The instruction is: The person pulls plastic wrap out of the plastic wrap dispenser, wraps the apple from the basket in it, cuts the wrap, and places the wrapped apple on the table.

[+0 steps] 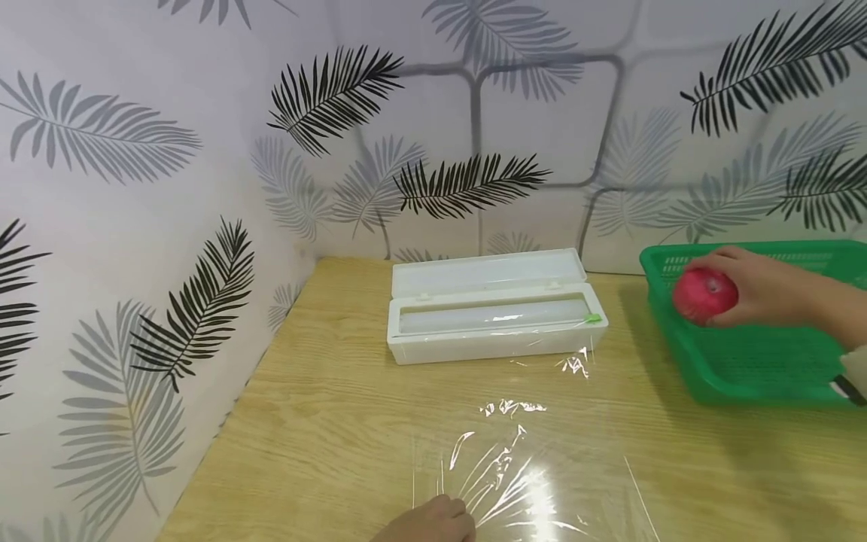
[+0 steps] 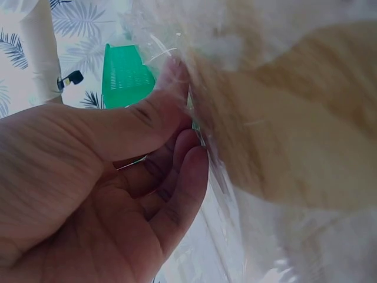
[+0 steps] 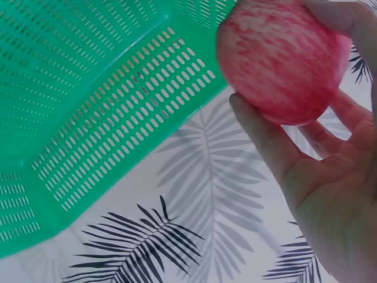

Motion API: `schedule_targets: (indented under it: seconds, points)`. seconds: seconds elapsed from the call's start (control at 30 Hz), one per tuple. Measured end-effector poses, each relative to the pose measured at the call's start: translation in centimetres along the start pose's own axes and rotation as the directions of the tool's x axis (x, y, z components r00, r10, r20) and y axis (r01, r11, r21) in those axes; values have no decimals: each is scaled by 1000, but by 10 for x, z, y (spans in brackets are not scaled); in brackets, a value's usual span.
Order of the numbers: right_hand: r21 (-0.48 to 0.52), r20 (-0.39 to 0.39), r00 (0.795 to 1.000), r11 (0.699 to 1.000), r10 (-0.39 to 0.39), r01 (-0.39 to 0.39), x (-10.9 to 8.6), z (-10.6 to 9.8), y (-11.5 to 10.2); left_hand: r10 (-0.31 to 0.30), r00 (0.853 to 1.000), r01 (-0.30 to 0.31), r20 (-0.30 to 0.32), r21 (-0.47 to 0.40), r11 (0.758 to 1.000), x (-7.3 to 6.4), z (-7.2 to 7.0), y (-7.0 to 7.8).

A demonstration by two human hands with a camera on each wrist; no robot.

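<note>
My right hand grips a red apple over the left side of a green plastic basket. In the right wrist view the fingers and thumb curl round the streaked apple. At the bottom of the head view my left hand pinches the near edge of clear plastic wrap, which creases outward from the fingers. The left wrist view has thumb and fingertips together on the film. From there the wrap stretches back to a white dispenser box with its lid raised.
Inside the dispenser lies a roll of wrap; a small bright green piece sits at the box's right end. A wood-grain table bears everything. Behind and to the left stand walls with a leaf pattern.
</note>
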State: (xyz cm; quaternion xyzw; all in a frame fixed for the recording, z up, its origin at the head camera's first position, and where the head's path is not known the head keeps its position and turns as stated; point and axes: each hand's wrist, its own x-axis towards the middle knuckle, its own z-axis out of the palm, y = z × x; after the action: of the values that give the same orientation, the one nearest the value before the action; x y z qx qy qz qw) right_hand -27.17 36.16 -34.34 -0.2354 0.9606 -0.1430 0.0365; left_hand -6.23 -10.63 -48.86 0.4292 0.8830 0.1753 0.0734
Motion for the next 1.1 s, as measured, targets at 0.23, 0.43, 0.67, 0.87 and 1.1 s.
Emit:
schedule_targets:
  seconds: [0.23, 0.43, 0.67, 0.87, 1.1]
  points:
    - [-11, -45, 991, 992, -128, 127, -3, 6, -18, -9, 1000, 9, -1, -10, 1000, -2, 0, 0]
    - [1, -49, 978, 979, -204, 204, -5, 20, -48, 0, 1000, 0, -11, 2, 1000, -2, 2, -2]
    - [25, 15, 959, 959, -282, 281, -3, 43, -84, 12, 1000, -12, -11, 5, 1000, -2, 0, -2]
    - [39, 46, 941, 942, -336, 335, 0, 59, -99, 1, 1000, -1, -2, -8, 1000, -2, -1, -1]
    - [60, 84, 919, 922, -386, 382, 6, 78, -108, 22, 1000, -22, -14, 21, 1000, -2, -1, -1]
